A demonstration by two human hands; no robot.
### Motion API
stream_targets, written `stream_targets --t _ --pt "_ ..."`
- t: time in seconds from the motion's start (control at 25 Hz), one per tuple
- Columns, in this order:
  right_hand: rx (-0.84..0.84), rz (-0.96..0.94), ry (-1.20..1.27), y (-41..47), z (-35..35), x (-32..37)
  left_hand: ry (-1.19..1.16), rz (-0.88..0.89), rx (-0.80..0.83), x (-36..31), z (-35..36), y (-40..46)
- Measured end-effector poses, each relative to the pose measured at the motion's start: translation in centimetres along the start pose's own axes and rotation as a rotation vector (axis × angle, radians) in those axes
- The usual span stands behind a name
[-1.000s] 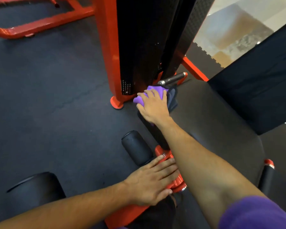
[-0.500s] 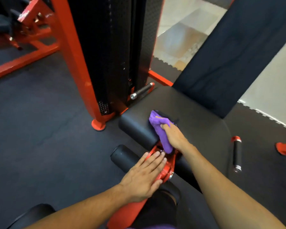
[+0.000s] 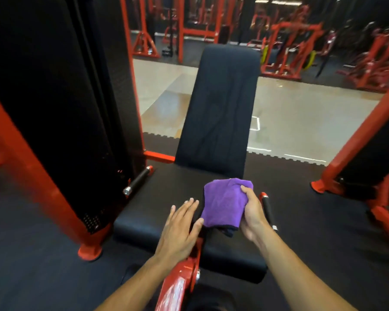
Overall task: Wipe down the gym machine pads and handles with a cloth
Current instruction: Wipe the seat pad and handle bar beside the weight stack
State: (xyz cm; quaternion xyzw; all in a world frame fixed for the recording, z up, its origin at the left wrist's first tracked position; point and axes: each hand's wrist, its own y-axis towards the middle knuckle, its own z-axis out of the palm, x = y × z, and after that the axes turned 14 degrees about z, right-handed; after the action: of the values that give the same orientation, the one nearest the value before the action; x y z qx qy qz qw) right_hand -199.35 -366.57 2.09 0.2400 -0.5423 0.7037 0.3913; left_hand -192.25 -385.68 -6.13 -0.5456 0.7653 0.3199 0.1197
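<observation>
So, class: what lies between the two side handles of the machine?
The black seat pad, with the purple cloth over it, in the head view.

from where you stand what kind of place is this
Almost certainly a commercial gym. A padded black seat and upright back pad sit beside an enclosed weight stack, and rows of red machine frames fill the background over rubber flooring.

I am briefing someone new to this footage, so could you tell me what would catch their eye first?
The purple cloth stands out, gripped by the right hand over the black seat pad at centre. The left hand lies flat on the seat's front edge beside it. Behind rises the tall black back pad, amid red machine frames.
</observation>
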Motion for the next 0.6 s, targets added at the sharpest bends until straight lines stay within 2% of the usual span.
stream_targets --t 0.2,0.44,0.6 --pt "-0.066 -0.013 0.119 1.0 -5.1 4.6 -0.090 0.011 -0.011 -2.4 2.7 9.0" --pt "0.060 0.014 0.250 7.4 -11.7 13.0 -0.069 -0.101 -0.082 -4.2 4.8 23.3" --pt "0.085 -0.026 0.250 7.1 -15.0 20.9 -0.053 -0.138 -0.101 -9.1 4.1 31.2"
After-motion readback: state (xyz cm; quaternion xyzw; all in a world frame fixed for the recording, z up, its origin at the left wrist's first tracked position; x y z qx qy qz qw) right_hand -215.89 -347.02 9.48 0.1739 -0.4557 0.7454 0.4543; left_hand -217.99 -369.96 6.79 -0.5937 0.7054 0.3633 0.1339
